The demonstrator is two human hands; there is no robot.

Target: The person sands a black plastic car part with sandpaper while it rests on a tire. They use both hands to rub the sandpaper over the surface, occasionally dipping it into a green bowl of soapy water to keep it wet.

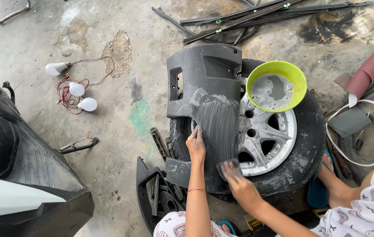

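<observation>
On tyre: grey panel w/ both hands, green bowl.

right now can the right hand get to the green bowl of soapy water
Probably yes. The right hand rubs a dark pad on the grey panel, and the green bowl sits open on the wheel just beyond, nothing between.

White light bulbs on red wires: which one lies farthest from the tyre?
The upper-left white bulb, lying alone near the top; the other two bulbs sit closer to the tyre.
</observation>
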